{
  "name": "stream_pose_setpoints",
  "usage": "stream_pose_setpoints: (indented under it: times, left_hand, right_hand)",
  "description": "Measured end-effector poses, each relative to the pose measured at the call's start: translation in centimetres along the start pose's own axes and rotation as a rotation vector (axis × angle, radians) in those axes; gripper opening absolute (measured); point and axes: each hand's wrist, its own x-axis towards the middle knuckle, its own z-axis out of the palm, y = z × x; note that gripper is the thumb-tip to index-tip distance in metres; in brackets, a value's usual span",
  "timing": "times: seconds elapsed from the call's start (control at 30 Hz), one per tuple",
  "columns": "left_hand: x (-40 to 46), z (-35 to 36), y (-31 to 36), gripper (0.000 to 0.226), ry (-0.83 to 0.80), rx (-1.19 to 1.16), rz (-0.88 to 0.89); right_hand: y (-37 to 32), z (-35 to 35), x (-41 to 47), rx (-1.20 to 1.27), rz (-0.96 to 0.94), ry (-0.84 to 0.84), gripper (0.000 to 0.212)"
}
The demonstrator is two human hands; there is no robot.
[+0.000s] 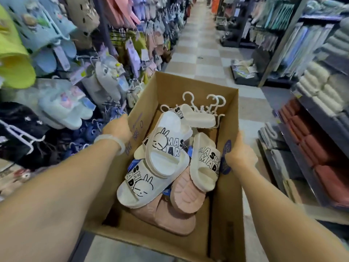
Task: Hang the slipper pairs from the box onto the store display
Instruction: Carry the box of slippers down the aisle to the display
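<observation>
The slipper pairs [166, 154] lie heaped in the open cardboard box [224, 186] that you hold in front of you: white ones with a rabbit drawing and black lettering on top, pink ones [181, 193] underneath with ribbed soles turned up. White plastic hooks [209, 103] stick up at the box's far end. Your left hand [118, 128] grips the left wall of the box, its fingers curled over the outside edge; a pale bangle [115, 141] sits on that wrist. Your right hand [240, 154] holds the right wall, thumb up along the rim, the other fingers hidden behind the cardboard. On your left, just beside the box, the store display [79, 91] carries many hung slippers. On your right stand shelves of folded towels [321, 87], across the tiled aisle floor [200, 53].
</observation>
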Motion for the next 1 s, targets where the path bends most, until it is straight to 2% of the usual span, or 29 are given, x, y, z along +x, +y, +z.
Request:
stream_pose_setpoints:
  times: [0.2, 0.37, 0.53, 0.67, 0.77, 0.93, 1.0]
  left_hand:
    - [12.5, 2.0, 5.1, 0.012, 0.004, -0.007, -0.048]
    - [22.7, 3.5, 8.6, 0.022, 0.008, -0.036, -0.093]
    - [34.1, 5.6, 10.9, 0.017, -0.01, -0.036, -0.115]
    - [43.8, 6.8, 13.4, 0.029, -0.024, -0.024, -0.113]
    - [50.7, 7.1, 15.1, 0.026, -0.03, -0.017, -0.135]
    - [61.3, 7.8, 17.9, 0.022, -0.022, -0.023, -0.131]
    - [65.6, 8.0, 19.1, 0.023, -0.027, -0.016, -0.126]
  right_hand:
    - [-3.6, 0.7, 15.4, 0.02, -0.068, -0.05, 0.057]
    - [-6.9, 1.3, 26.9, 0.043, -0.092, -0.07, 0.068]
    - [-10.6, 3.6, 38.4, 0.003, -0.087, -0.083, 0.057]
    - [-14.4, 5.2, 47.2, 0.011, -0.068, -0.084, 0.049]
    - [-16.9, 5.9, 53.7, 0.018, -0.082, -0.073, 0.041]
    - [-20.7, 7.1, 63.9, 0.04, -0.1, -0.095, 0.044]
    - [-22.0, 7.8, 68.5, 0.039, -0.093, -0.114, 0.055]
